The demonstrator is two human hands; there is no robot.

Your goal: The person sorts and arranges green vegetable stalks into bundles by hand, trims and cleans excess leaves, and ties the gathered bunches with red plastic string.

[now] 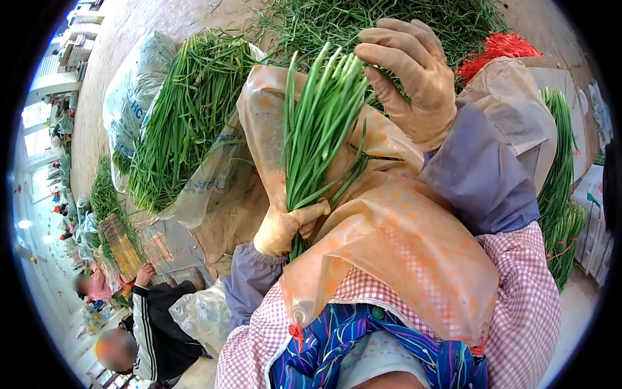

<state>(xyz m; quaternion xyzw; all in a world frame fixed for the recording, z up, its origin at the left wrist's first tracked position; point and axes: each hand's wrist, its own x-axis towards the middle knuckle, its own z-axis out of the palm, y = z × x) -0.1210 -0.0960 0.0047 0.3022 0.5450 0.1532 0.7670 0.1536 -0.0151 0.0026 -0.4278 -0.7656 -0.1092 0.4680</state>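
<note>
The fingers of the left hand (pixel 291 227), in a tan rubber glove, are curled closely around the lower part of a bunch of long, slim green stalks with pale ends (pixel 324 123). The bunch stands up from this fist, fanning out toward its whitish tips, in front of a translucent plastic apron with orange spots (pixel 395 240). The fingers of the right hand (pixel 414 81), gloved in the same tan rubber, are loosely bent, the thumb well parted from them; nothing shows in their grasp. They are just beside the pale tips; whether they touch them I cannot tell.

Greyish-purple sleeves (pixel 483 165) cover both forearms, above a pink-and-white checked garment (pixel 525 285). Beyond the hands lies a loose heap of thin green leaves (pixel 382 19), with a bundle of bright red strips (pixel 499 55) near its right edge. To the left, a large mass of long green stalks (pixel 184 117) lies on clear plastic, next to a pale, bulging plastic bag (pixel 133 97). At far right are more green bunches (pixel 557 175). Lower left, a person in a black jacket with white stripes (pixel 162 318) reaches out a hand.
</note>
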